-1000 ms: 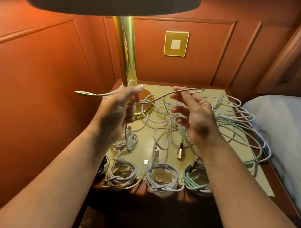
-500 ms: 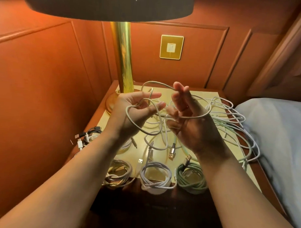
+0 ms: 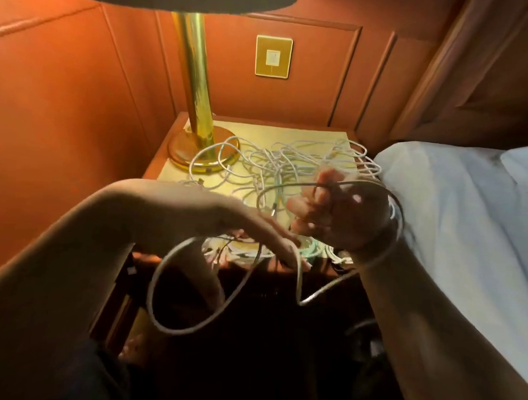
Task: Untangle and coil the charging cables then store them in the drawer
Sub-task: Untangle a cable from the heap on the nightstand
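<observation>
Partly blurred: right hand, fingers clenched round a white cable looping below the worktop edge. Left hand reaches down; fingers' state cannot be told. Tangled cables remain on the worktop; coiled ones mostly hidden behind hands.

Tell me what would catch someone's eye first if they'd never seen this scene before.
First, the white cable swinging in big loops in mid-air below the nightstand's front edge, its upper end gripped in the raised right hand while the left hand reaches down along it. Behind them, a tangle of pale cables sprawls across the nightstand, beside the brass lamp at its back left.
</observation>
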Demonstrator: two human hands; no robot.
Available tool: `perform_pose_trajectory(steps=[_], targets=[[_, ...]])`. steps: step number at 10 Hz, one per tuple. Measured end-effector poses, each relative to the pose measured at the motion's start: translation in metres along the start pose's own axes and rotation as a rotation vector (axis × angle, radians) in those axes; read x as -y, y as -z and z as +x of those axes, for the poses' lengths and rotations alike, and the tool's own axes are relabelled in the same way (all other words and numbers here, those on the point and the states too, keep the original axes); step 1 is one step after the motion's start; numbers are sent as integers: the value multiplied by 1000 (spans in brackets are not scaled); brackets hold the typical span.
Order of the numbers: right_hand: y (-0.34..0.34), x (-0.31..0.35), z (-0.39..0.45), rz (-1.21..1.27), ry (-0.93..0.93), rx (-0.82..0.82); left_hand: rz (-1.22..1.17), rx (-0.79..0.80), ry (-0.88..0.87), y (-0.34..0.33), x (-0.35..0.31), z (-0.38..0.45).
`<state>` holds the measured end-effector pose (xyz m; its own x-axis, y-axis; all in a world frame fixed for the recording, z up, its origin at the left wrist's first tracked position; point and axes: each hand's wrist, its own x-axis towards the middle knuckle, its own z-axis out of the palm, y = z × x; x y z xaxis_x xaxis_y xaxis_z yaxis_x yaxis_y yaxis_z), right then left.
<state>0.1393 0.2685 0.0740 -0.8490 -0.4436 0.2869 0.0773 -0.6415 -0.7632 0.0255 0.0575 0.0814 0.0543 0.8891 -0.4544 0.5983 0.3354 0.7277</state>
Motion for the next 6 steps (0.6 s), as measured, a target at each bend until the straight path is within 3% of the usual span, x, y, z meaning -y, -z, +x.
perform_pose_trajectory(steps=[1, 2, 3, 4, 5, 6], targets=[[-19, -8, -22, -17, -68, -15, 223, 168, -166, -15, -16, 0], [-35, -19, -48, 90, -115, -50, 180, 319, -124, -31, -43, -13], [-51, -26, -73, -34, -117, -76, 146, 319, -129, -43, -55, -26], [-67, -30, -93, -152, -124, -173, 134, 175, -58, -66, -65, -35], [-88, -30, -102, -383, -186, -352, 151, -16, 104, -84, -63, -37], [-103, -32, -105, -728, -339, -519, 185, -95, 346, -84, -56, -42]])
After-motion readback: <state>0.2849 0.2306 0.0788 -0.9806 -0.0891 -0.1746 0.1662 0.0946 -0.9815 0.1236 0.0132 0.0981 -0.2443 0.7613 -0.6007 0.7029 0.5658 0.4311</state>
